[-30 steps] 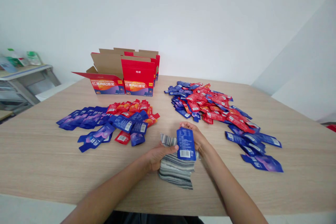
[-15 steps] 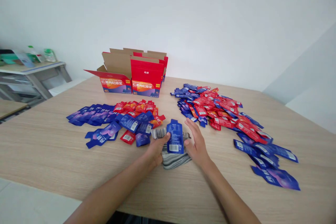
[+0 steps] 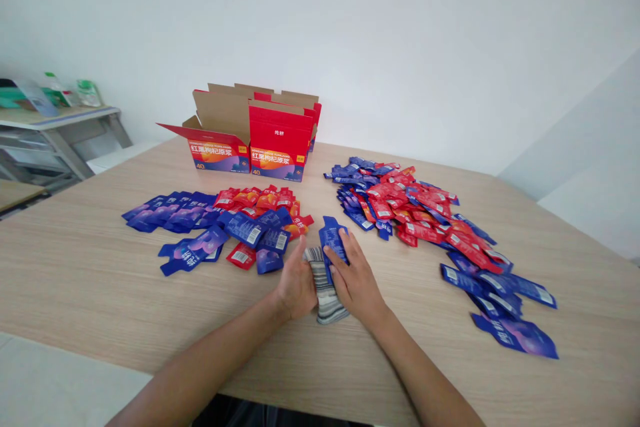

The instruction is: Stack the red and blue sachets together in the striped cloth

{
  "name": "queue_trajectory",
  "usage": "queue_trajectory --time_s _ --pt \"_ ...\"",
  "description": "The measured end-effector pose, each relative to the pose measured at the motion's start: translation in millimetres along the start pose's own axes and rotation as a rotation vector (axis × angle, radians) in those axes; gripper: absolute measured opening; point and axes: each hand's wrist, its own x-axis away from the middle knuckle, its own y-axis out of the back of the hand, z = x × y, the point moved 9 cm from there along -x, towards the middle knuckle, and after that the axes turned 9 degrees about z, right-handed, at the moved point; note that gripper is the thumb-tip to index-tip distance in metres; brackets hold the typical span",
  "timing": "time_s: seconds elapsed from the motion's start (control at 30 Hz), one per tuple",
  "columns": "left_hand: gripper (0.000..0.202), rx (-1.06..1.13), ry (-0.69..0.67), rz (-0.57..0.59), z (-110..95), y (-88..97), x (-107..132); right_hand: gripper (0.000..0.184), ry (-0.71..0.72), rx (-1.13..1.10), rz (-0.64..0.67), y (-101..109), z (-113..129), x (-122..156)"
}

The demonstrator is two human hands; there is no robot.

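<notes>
A blue pouch [image 3: 332, 237] lies on a grey striped cloth [image 3: 325, 293] near the table's front middle. My right hand [image 3: 354, 277] rests on top of the pouch with its fingers stretched flat, pressing it into the cloth. My left hand [image 3: 295, 285] curls round the cloth's left edge, gripping it. Sorted blue and red pouches [image 3: 235, 223] lie to the left. A mixed heap of red and blue pouches [image 3: 405, 203] lies to the right.
Open red cardboard boxes [image 3: 260, 137] stand at the back of the wooden table [image 3: 90, 280]. More blue pouches [image 3: 505, 307] trail toward the right front. A shelf unit with bottles [image 3: 55, 120] stands at far left.
My right hand has come down flat onto the blue pouch, which was held upright by my left hand before. The cloth is bunched narrower between both hands.
</notes>
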Motion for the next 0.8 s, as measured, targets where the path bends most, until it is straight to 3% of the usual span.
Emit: queue_trajectory --time_s 0.27,0.47,0.6,0.7,0.8 --pt "0.091 0.050 -0.032 0.138 -11 -8.2 -2 0.071 0.076 -0.030 0.035 4 7 -4" --pt "0.103 0.098 -0.110 0.169 -38 -1.2 -3 0.069 0.165 -0.015 0.154 2 19 -1" --pt "0.102 0.083 -0.158 0.178 -53 4.3 -2 0.079 0.182 -0.003 0.150 -2 24 0" --pt "0.100 0.067 -0.142 0.169 -46 3.9 -2 0.076 0.179 0.064 0.128 -3 23 -1" --pt "0.101 0.037 -0.044 0.200 -21 -2.3 -2 0.063 0.131 0.140 0.122 -3 14 -1"
